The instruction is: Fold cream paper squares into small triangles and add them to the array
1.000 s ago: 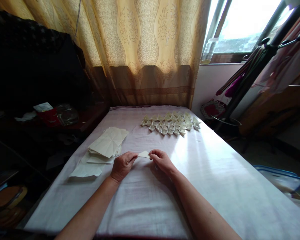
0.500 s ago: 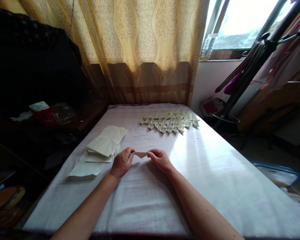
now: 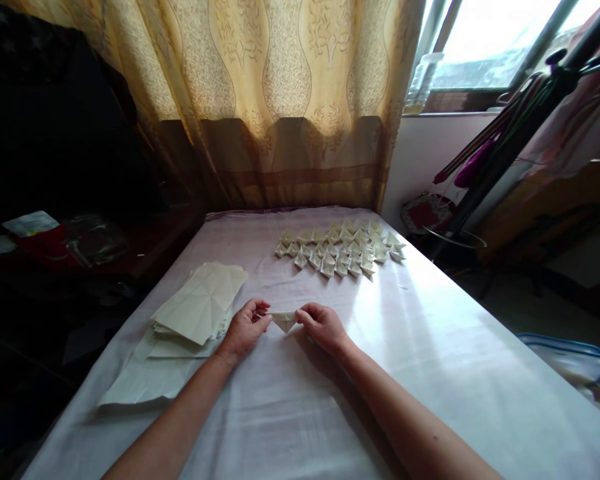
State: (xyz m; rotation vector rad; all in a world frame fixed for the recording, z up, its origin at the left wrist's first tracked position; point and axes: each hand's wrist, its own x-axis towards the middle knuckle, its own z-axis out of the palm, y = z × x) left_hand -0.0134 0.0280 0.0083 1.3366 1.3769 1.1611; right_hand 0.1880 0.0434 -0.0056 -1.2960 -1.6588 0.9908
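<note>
A small folded paper triangle hangs between my two hands, its point facing down, just above the cloth. My left hand pinches its left corner between thumb and fingers. At the right corner, my right hand grips it the same way. Left of my hands lies a stack of creased cream paper sheets, with a longer pale sheet sticking out underneath. Farther back on the right, several folded paper pieces stand in close rows.
A pale cloth covers the table. Behind it hangs a patterned yellow curtain. A dark coat stand rises at the right, near a window with a plastic bottle on its sill. A blue-rimmed container sits low at right.
The folded paper has tilted, so its creased face with the downward point shows more fully. My left fingers have shifted at its corner. The whole view has moved slightly.
</note>
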